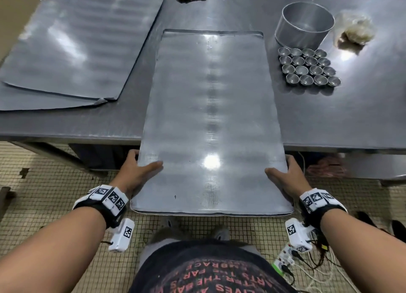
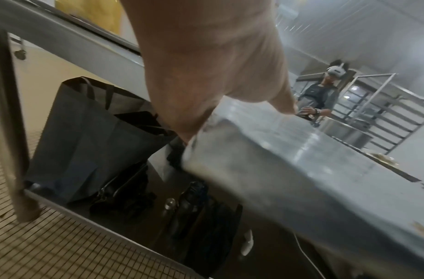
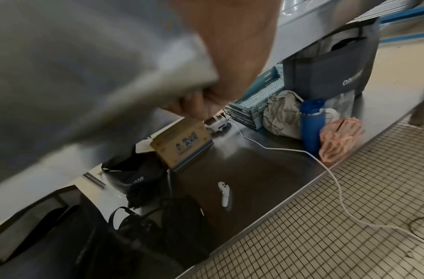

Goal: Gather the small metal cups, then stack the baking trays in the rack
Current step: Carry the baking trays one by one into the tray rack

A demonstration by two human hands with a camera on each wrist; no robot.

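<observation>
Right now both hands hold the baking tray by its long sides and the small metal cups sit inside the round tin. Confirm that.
Wrong on the cups. In the head view the small metal cups sit clustered on the table just in front of the round tin, not inside it. Left hand and right hand do hold the baking tray.

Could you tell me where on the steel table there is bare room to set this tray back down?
Bare steel lies between the held tray and the two trays at far left, and on the near right corner of the table, in front of the small cups. The far right is crowded: round tin, cups, plastic bag.
</observation>
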